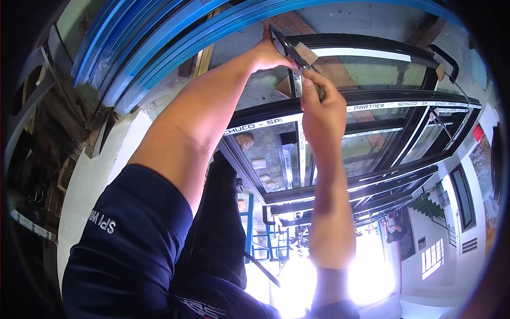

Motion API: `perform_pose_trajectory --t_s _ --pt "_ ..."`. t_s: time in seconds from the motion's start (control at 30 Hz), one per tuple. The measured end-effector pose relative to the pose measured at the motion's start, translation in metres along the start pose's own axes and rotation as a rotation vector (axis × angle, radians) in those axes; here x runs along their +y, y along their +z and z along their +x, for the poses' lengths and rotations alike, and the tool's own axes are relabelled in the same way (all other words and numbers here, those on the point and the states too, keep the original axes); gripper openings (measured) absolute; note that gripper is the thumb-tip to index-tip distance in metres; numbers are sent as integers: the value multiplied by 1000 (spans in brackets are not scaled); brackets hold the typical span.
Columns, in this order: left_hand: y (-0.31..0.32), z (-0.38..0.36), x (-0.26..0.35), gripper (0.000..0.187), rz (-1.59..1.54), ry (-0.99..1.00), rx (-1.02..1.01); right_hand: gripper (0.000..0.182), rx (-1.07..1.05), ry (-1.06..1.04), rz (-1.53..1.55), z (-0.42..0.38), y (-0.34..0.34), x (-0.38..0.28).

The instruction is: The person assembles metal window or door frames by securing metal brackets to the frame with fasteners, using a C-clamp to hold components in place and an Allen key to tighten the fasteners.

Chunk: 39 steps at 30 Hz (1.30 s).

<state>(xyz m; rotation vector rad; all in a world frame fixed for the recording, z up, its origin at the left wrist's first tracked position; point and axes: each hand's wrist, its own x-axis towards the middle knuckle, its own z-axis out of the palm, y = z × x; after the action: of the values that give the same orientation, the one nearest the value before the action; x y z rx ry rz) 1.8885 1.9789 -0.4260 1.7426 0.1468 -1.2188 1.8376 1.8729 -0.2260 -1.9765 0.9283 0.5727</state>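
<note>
My right hand (322,109) is closed around the handle of a long black tool (291,51), which slants up and to the left. At the tool's upper part is my left hand (269,54), its thumb and one finger apart but both against the tool; its other fingers are hidden. Both hands are over the left end of a black glazed frame (361,40). Small light wooden blocks (306,53) lie near the tool. Below, a larger black frame (372,107) carries white tape with "SCHÜCO" lettering.
Blue wrapped profiles (159,48) curve across the upper left. A black clamp (451,63) stands at the frame's far right. More dark frames (372,194) are stacked lower down. A blue metal rack (271,243) and a seated person (393,229) are farther off.
</note>
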Motion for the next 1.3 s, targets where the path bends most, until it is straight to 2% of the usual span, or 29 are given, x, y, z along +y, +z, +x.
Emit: perform_pose_trajectory --t_s 0.03,0.07,0.13,0.17,0.2,0.23,0.27,0.33,0.4,0.47,0.53,0.57,0.63,0.73,0.77,0.9,1.07,1.13,1.27,1.3 --pt "2 0 -2 117 -14 -10 27 18 -36 -93 -433 -1 -10 -16" --pt "3 1 -3 114 20 50 41 18 -36 -92 -430 2 -17 -17" --pt "11 9 -21 111 54 107 56 16 -184 -639 -908 12 -33 -15" --pt "15 15 -30 130 81 77 85 13 -181 -718 -971 15 -35 -15" --pt "17 13 -28 140 96 63 100 13 -180 -719 -969 18 -37 -18" --pt "16 6 -17 151 111 48 115 12 -203 -820 -1011 22 -39 -20" --pt "20 -6 -7 140 171 -7 238 10 -223 -923 -1052 25 -42 -23" --pt "19 -22 5 130 235 -59 363 9 -254 -963 -1058 29 -48 -27" --pt "15 -30 6 76 -207 -185 234 9 -291 -1005 -1065 31 -50 -28" --pt "23 -29 5 61 -212 -163 313 9 -330 -1055 -1143 31 -51 -27" --pt "23 -23 2 43 -423 -187 108 10 -354 -1048 -1147 30 -51 -29" --pt "25 -21 0 43 -427 -187 111 11 -374 -1040 -1149 31 -51 -30" --pt "26 -22 3 26 -438 -185 106 13 -308 -986 -1037 32 -48 -25" --pt "14 -26 4 25 -525 -133 80 17 -182 -874 -881 29 -39 -18" --pt "6 -25 -5 34 -512 -122 1 19 -116 -823 -833 28 -34 -17" --pt "-27 -43 -22 43 -614 -134 -85 18 -10 -832 -778 27 -12 -21" --pt "-53 -44 -38 45 -596 -174 -111 21 -7 -743 -747 30 11 -23" --pt "-57 -37 -42 45 -453 -242 -102 22 -7 -718 -749 28 18 -23" --pt "-46 -5 -59 42 -310 -182 -68 21 27 -669 -713 22 34 -21" --pt "-45 -2 -53 39 -318 -220 -99 22 54 -663 -709 21 38 -19"
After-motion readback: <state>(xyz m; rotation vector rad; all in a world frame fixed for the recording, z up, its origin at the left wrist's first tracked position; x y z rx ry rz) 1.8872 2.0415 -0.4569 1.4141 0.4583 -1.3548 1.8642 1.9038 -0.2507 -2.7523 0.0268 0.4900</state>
